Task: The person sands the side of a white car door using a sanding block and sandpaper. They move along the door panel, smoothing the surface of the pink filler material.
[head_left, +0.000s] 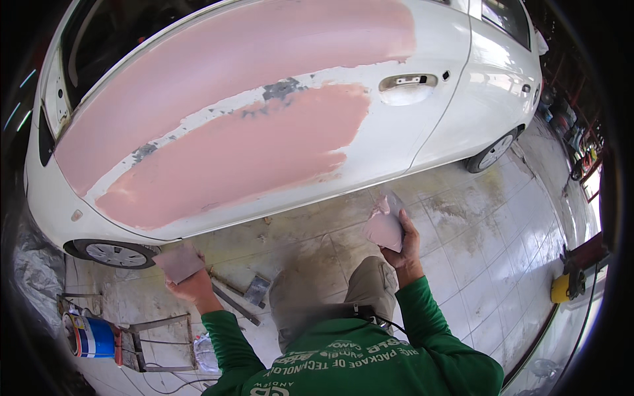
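Note:
In front of me stands a white car; its door (429, 125) carries broad areas of pink body filler (257, 152). Between the upper and lower pink areas runs a white strip with bare grey patches (281, 88). My left hand (193, 289) grips a flat, squarish spreader (179, 264) below the door, near the front wheel. In my right hand (405, 249) is a flat plate (393, 201) bearing a thick mound of pink filler (383, 228). That hand is below the rear part of the door, and both hands are apart from the car.
On the tiled floor lie a flat-headed tool (256, 290) and a long bar (234, 305). A blue can (96, 338) sits by a low metal frame (166, 368) at the left. The front wheel (113, 255) is nearby. At the right stands a yellow container (561, 289).

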Demonstrator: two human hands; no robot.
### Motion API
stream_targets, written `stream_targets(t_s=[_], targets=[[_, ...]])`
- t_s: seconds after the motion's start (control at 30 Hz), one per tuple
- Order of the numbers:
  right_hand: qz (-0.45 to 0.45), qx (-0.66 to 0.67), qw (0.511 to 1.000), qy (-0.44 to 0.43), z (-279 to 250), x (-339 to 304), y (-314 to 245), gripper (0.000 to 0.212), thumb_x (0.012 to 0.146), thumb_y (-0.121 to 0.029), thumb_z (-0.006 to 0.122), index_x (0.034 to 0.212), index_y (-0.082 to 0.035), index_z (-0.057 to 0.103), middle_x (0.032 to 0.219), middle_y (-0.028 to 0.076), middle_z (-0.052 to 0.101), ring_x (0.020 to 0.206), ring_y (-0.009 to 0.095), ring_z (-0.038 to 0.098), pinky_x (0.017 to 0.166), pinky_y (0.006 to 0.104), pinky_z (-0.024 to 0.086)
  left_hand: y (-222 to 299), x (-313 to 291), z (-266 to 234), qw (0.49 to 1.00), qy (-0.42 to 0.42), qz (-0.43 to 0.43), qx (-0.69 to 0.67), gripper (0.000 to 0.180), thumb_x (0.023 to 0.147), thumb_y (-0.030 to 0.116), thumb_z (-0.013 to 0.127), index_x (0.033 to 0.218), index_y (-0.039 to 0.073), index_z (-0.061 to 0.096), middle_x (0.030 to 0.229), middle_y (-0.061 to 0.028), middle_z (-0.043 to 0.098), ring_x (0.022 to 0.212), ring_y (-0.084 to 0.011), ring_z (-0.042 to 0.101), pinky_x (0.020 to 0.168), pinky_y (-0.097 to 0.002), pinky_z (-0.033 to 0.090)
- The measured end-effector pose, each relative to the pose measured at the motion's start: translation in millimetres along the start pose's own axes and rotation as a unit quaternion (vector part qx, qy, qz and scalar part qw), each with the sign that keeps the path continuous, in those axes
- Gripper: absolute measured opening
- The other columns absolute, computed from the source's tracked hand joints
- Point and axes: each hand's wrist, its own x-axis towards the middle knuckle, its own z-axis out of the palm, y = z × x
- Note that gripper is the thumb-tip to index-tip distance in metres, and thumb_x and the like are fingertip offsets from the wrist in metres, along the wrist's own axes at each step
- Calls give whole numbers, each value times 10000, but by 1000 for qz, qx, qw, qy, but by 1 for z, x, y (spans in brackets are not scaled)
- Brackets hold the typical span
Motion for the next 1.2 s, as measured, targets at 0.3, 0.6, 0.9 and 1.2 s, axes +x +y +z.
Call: stream_targets(t_s=[0.3, 0.6, 0.9, 1.2], targets=[[68, -80, 994, -35, 44, 38, 10, 547, 1056, -337, 638, 1511, -58, 522, 1356, 104, 674, 1175, 242, 671, 1017, 394, 548, 84, 144, 80, 931, 138, 230, 249, 388, 960, 371, 632, 1310, 205, 611, 1247, 28, 652, 1144, -153, 604, 846, -359, 410], [93, -109, 983, -114, 71, 66, 23, 601, 1041, -308, 659, 1539, -20, 481, 1423, 118, 634, 1218, 240, 650, 1040, 385, 538, 157, 233, 146, 874, 147, 342, 311, 462, 939, 269, 737, 1284, -27, 653, 1126, -68, 683, 1057, -176, 605, 970, -327, 469], [113, -96, 985, -84, 42, 37, 28, 535, 1043, -293, 649, 1478, -8, 525, 1317, 143, 687, 1128, 253, 701, 978, 384, 580, 127, 243, 132, 789, 89, 402, 456, 497, 968, 322, 689, 1266, -76, 681, 1079, -176, 744, 994, -242, 696, 920, -350, 539], [105, -95, 986, -83, 34, 34, 15, 524, 1047, -292, 634, 1471, -3, 531, 1295, 150, 701, 1101, 254, 717, 934, 378, 600, 68, 188, 160, 749, 39, 438, 495, 445, 984, 255, 694, 1309, -48, 672, 1092, -92, 710, 998, -180, 657, 919, -298, 521]])
